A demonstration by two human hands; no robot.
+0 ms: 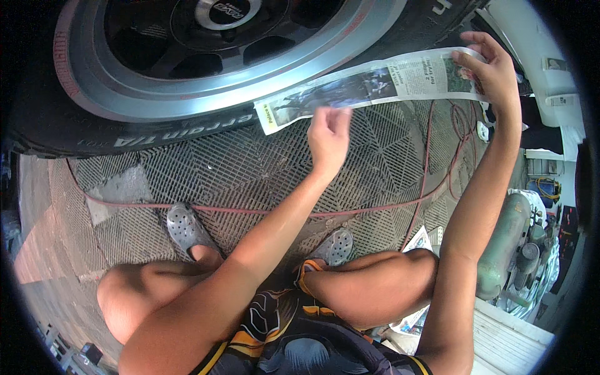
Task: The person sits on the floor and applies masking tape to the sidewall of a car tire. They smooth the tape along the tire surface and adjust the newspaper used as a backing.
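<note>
A long folded strip of newspaper [369, 83] stretches along the lower side of a large tyre [206, 128], over part of its sidewall. My right hand [498, 72] grips the strip's right end, thumb pressed on the printed face and some fingers raised above its edge. Close to the strip's lower edge, left of its middle, is my left hand [329, 139]. Its fingers are curled closed and slightly blurred; whether they pinch anything is not clear. The tyre carries a silver-rimmed wheel [144, 100] with a dark centre.
Patterned grey floor tiles [262, 169] lie below the tyre. A thin red hose [369, 211] crosses them and loops at the right. A green air compressor tank [504, 247] stands at far right. My feet in grey clogs [185, 228] are between me and the wheel.
</note>
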